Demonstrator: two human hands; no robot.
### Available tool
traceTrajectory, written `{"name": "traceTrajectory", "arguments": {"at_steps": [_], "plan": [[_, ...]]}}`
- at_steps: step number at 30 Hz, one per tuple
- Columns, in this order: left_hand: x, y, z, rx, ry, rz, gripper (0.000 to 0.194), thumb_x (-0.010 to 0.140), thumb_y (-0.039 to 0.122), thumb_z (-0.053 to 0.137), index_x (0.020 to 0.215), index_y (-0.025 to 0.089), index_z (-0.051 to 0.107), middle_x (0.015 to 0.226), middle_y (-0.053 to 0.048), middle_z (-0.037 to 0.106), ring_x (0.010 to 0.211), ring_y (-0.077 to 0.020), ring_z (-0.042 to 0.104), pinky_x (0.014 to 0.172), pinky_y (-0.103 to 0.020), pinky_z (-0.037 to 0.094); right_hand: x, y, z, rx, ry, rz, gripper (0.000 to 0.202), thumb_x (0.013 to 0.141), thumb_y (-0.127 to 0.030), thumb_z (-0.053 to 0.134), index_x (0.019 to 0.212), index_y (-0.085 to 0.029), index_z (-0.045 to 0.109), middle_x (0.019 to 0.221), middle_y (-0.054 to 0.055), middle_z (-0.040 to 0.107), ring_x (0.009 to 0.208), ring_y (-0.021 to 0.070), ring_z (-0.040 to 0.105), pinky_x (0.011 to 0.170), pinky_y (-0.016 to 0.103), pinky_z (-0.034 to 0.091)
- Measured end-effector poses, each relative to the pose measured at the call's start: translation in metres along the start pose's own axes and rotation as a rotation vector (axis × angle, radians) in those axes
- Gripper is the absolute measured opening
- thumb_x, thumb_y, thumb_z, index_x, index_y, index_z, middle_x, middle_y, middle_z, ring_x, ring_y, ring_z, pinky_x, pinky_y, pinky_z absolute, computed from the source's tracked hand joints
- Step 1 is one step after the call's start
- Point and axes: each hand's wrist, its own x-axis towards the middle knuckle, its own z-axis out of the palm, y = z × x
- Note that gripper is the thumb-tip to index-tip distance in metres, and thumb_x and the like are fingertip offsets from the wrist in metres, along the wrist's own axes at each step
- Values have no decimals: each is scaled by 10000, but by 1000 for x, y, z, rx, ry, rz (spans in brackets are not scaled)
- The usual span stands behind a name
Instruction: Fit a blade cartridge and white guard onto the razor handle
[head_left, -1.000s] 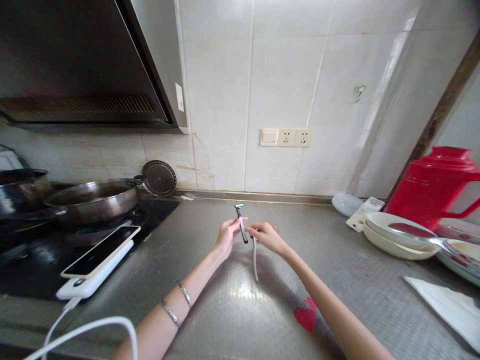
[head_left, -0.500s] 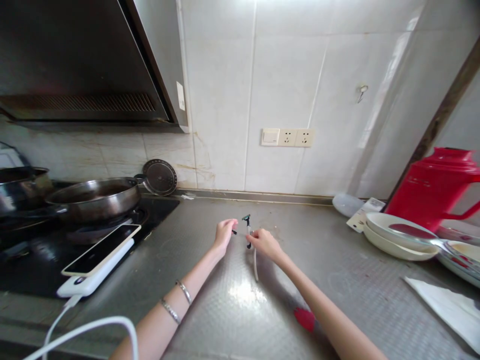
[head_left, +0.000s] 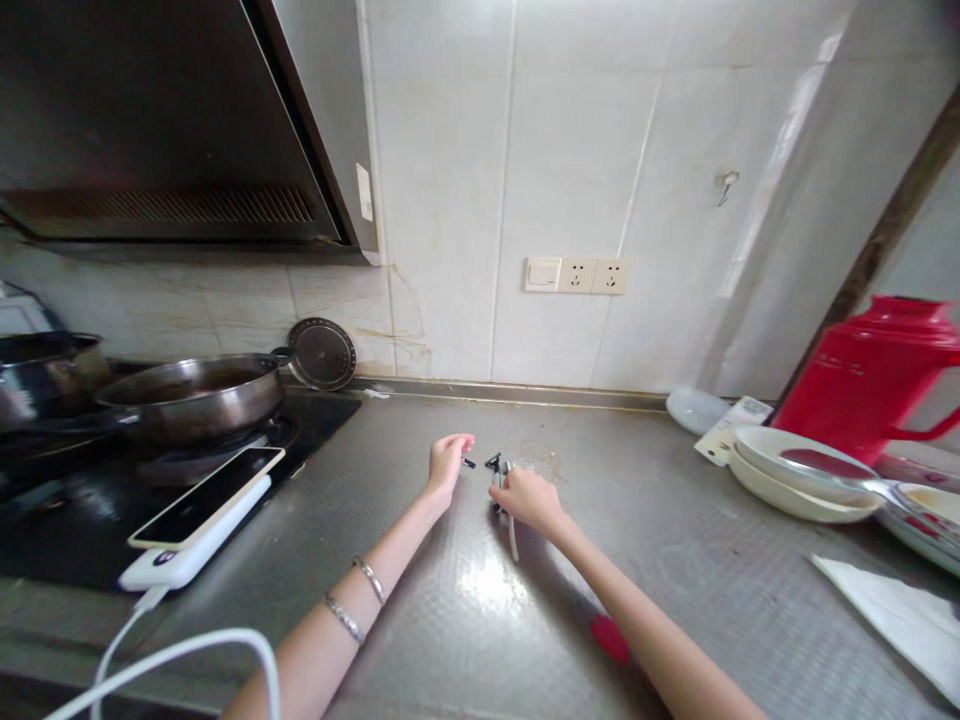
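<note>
1. Left hand (head_left: 447,466), centre of frame: fingers closed on a small dark piece (head_left: 469,463), its end jutting toward the right.
2. Right hand (head_left: 529,498), just right of centre: fingers curled around the handle of a razor (head_left: 493,462).
3. Razor, centre: dark head up, lower part partly hidden by the fingers.
4. Pale strip (head_left: 514,541), below the right hand, over the metal countertop (head_left: 390,440).
5. Phone (head_left: 210,498) atop a white power bank (head_left: 191,555), lower left.
6. Steel pan (head_left: 196,402), on the stovetop (head_left: 322,412), left.
7. Red flask (head_left: 862,385) behind white dishes (head_left: 795,480), right.
</note>
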Motion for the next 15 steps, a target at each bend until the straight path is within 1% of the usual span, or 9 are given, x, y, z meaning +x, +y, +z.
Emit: {"name": "traceTrajectory", "arguments": {"at_steps": [5,9,12,15], "plan": [[2,-3,-1,7,5,7,224,650,254,499,720,138,678,827,-95,688,764,-169,612,621,-248,432,-1,1,2,-31,15,-13,276,709,-347,452,769,-195,674,821,119,689,788,265,646,636,330,455],[6,-8,-2,65,-1,49,211,671,235,502,739,141,678,829,-91,688,773,-173,613,659,-267,447,0,1,2,-32,24,-17,280,722,-361,449,733,-194,673,786,112,688,757,250,645,615,303,441],[12,-13,-6,218,-28,134,188,682,177,516,778,134,671,848,-95,684,800,-172,611,725,-277,447,1,3,-4,-7,55,-15,318,759,-382,419,699,-198,670,771,103,682,741,225,638,595,270,418],[17,-20,-13,526,-47,242,185,671,131,550,822,132,657,885,-104,670,844,-187,593,789,-296,422,4,10,-12,32,101,0,372,795,-404,383,666,-196,664,743,97,672,715,199,627,568,240,386]]}}
